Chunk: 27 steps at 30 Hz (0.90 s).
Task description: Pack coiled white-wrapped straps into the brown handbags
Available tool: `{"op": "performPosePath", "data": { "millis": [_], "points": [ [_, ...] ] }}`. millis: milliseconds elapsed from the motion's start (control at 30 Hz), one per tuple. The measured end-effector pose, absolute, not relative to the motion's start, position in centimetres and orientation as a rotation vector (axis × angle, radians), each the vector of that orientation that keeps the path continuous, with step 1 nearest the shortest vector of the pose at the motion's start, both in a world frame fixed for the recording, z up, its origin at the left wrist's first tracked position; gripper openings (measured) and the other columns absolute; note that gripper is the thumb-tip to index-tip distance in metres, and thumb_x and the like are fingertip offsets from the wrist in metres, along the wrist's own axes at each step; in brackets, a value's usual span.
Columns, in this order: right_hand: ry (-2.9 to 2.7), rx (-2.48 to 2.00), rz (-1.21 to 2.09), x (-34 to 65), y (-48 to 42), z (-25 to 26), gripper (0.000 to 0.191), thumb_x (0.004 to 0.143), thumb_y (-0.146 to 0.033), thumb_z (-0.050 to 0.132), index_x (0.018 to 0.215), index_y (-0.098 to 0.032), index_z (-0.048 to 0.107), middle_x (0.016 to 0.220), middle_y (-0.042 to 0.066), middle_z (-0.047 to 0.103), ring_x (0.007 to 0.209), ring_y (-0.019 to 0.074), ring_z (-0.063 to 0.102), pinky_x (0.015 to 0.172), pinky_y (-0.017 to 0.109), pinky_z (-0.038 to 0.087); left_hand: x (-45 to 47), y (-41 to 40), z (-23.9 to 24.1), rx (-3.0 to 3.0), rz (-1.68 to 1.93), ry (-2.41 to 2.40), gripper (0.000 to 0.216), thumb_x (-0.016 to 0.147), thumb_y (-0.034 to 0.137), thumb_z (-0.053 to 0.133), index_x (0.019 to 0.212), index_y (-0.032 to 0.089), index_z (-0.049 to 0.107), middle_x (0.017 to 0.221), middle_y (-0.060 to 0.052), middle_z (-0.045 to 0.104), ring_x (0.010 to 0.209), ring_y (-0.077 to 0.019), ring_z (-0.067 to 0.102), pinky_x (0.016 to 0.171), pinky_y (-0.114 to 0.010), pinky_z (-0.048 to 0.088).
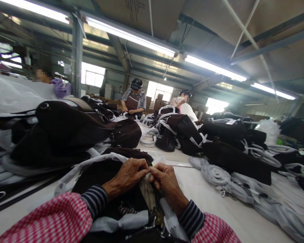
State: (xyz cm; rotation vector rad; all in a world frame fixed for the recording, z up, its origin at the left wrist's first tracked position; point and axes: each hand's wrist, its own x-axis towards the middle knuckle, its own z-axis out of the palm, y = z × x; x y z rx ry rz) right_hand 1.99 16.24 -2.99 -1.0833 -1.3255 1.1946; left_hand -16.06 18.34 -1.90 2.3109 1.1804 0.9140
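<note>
A black bag lies before me on the table, its handle wrapped in white padding. Over its far side, my left hand and my right hand meet with thumbs and fingers pinched together. What sits between the fingertips is too small to make out. Below them runs a brownish striped strip of fabric on the bag. A second white-wrapped strap crosses the near part, close to some metal hardware. My forearms hide parts of the bag.
More black bags are piled at the left, mid-table and right. Coiled white-wrapped straps lie right of my hands on the white table. Two people are across the table; another person is far left.
</note>
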Motion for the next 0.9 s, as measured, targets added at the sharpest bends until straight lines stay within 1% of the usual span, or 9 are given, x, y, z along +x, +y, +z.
{"op": "performPosePath", "data": {
  "millis": [67, 233, 400, 700, 900],
  "points": [
    [-1.324, -1.093, 1.191, 1.91, 16.21, -3.06, 0.039, 0.072, -0.050, 0.078, 0.066, -0.015, 0.062, 0.055, 0.001, 0.065, 0.032, 0.0035, 0.039, 0.036, 0.019, 0.018, -15.96, 18.31, -2.07, 2.350, 0.900, 1.209, 0.019, 0.093, 0.030, 0.059, 0.087, 0.018, 0.073, 0.080, -0.003, 0.073, 0.077, -0.0207, 0.065, 0.069, -0.030, 0.038],
    [-1.248, -1.104, 1.268, 2.09, 16.42, -3.42, 0.041, 0.070, -0.051, 0.080, 0.066, -0.015, 0.061, 0.056, 0.001, 0.066, 0.032, 0.0032, 0.040, 0.035, 0.019, 0.017, -15.84, 18.23, -2.52, 2.448, 0.868, 1.280, 0.016, 0.096, 0.029, 0.059, 0.094, 0.019, 0.071, 0.090, -0.005, 0.072, 0.088, -0.0241, 0.065, 0.080, -0.034, 0.039],
    [-1.171, -1.092, 1.357, 2.28, 16.82, -3.83, 0.043, 0.064, -0.051, 0.083, 0.068, -0.015, 0.061, 0.056, 0.001, 0.066, 0.032, 0.0037, 0.041, 0.035, 0.018, 0.014, -15.76, 18.30, -2.62, 2.494, 0.823, 1.310, 0.015, 0.097, 0.029, 0.059, 0.094, 0.020, 0.071, 0.089, -0.004, 0.072, 0.088, -0.0229, 0.066, 0.079, -0.033, 0.039],
    [-1.320, -1.132, 1.186, 2.04, 16.55, -3.89, 0.040, 0.073, -0.051, 0.078, 0.064, -0.016, 0.060, 0.052, 0.000, 0.064, 0.031, 0.0038, 0.038, 0.036, 0.020, 0.018, -15.58, 18.09, -2.57, 2.564, 0.755, 1.344, 0.016, 0.099, 0.027, 0.057, 0.095, 0.019, 0.070, 0.088, -0.006, 0.070, 0.087, -0.0236, 0.066, 0.076, -0.032, 0.038],
    [-1.262, -1.141, 1.215, 2.04, 16.63, -3.84, 0.041, 0.069, -0.053, 0.078, 0.065, -0.016, 0.060, 0.053, 0.001, 0.065, 0.032, 0.0041, 0.040, 0.035, 0.019, 0.018, -15.52, 18.05, -2.24, 2.568, 0.738, 1.339, 0.019, 0.100, 0.029, 0.056, 0.092, 0.019, 0.071, 0.086, -0.005, 0.070, 0.084, -0.0223, 0.066, 0.075, -0.031, 0.038]
  ]
}}
